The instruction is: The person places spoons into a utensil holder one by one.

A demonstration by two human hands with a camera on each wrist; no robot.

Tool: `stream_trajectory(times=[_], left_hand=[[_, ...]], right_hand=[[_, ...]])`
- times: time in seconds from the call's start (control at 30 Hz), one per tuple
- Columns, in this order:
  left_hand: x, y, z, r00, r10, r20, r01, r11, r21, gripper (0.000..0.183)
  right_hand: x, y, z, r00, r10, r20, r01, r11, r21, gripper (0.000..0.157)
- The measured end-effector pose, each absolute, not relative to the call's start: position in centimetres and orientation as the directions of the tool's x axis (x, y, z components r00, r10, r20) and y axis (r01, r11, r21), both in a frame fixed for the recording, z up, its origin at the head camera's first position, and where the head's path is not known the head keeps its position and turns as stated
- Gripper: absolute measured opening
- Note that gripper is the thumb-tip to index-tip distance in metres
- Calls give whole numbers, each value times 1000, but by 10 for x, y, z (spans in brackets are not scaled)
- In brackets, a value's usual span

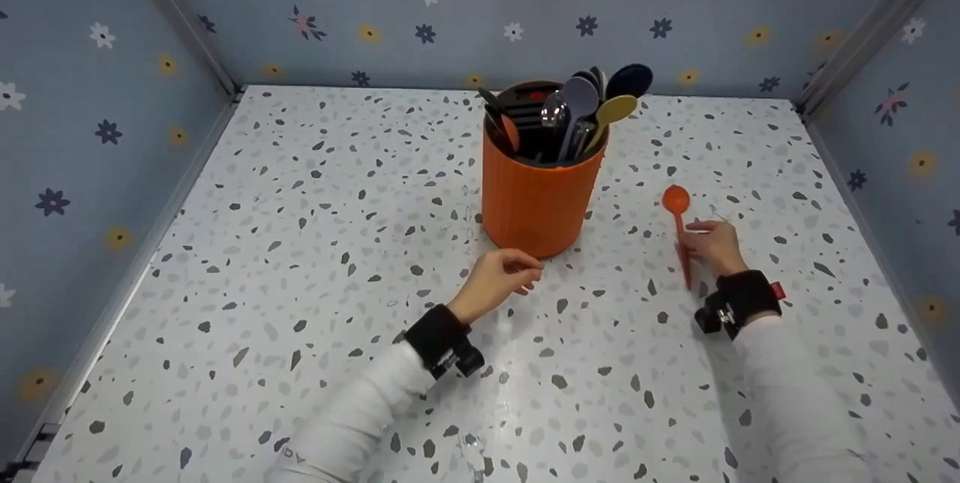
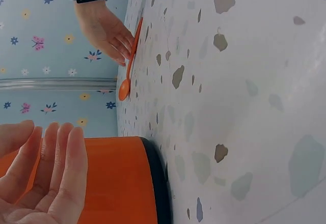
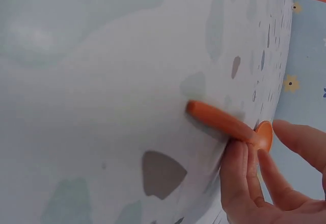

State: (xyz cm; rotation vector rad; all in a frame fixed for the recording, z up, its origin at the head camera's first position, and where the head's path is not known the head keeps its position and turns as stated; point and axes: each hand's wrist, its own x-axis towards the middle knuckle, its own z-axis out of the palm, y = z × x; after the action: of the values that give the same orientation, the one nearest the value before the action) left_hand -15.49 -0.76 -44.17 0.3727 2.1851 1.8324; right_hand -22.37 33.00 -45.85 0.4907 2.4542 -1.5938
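An orange spoon (image 1: 676, 200) lies on the speckled tabletop, its bowl toward the back wall. My right hand (image 1: 712, 244) is at its handle (image 3: 219, 118). In the right wrist view some fingertips touch the handle's side, while the thumb stands apart from it. My left hand (image 1: 499, 280) is just in front of an orange utensil holder (image 1: 536, 205), loosely bent and holding nothing; the left wrist view shows its fingers (image 2: 61, 158) before the holder's wall. Several utensils stand in the holder, among them a purple spoon (image 1: 580, 97), a yellow spoon (image 1: 616, 108) and a dark blue spoon (image 1: 630, 81).
The white speckled table (image 1: 337, 190) spreads around the holder. Blue flowered panels (image 1: 480, 10) enclose it at the back and on both sides, with grey metal posts (image 1: 877, 25) at the back corners. A black camera band (image 1: 742, 299) sits on each wrist.
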Motion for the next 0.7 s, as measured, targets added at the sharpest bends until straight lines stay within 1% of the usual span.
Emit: stream_trajectory(times=[0.07, 0.2, 0.23, 0.43, 0.47, 0.6, 0.7], left_hand=[[-154, -7, -443, -929, 367, -47, 16, 168, 986, 17], [-151, -6, -447, -924, 380, -51, 7, 150, 989, 18], [-151, -6, -448, -922, 384, -54, 1, 143, 990, 18], [-141, -6, -432, -909, 406, -94, -48, 122, 991, 21], [-139, -6, -428, -907, 409, -100, -53, 125, 991, 21], [-137, -5, -423, -903, 415, -113, -66, 127, 990, 21], [-137, -4, -424, -901, 419, -116, -68, 128, 989, 20]], right_hand=[[-225, 329, -462, -929, 181, -323, 369, 389, -844, 47], [-231, 332, -470, -941, 158, -299, 338, 470, -815, 42], [-232, 335, -472, -947, 128, -296, 321, 453, -832, 37], [-235, 331, -468, -909, 71, -410, 391, 483, -784, 35], [-233, 328, -465, -895, 80, -439, 415, 512, -752, 40], [-227, 322, -458, -861, 39, -508, 466, 460, -756, 42], [-224, 319, -454, -835, 9, -550, 509, 392, -767, 44]])
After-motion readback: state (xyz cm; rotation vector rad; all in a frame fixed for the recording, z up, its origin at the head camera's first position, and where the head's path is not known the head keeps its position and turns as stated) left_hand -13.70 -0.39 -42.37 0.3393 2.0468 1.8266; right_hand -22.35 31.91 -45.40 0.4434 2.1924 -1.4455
